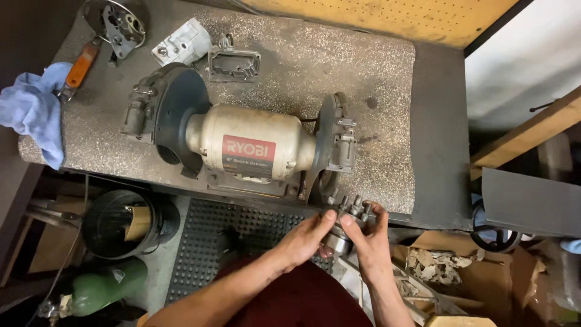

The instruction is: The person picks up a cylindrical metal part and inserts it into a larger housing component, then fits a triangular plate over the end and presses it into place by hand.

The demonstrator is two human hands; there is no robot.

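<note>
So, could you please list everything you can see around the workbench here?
bench grinder: one, cream body with dark guards, middle of the bench
bench top: one, speckled grey
rag: one, blue, left edge of the bench
orange-handled tool: one, beside the rag
round metal part: one, dark, back left corner
metal housings: two, one pale and one dark, behind the grinder
bucket: one, black, on the floor at left
cylinder: one, green, below the bucket
floor mat: one, black, studded
metal part with studs: one, grey, held at the bench's front edge
left hand: fingers on the part
right hand: fingers around the part
</note>
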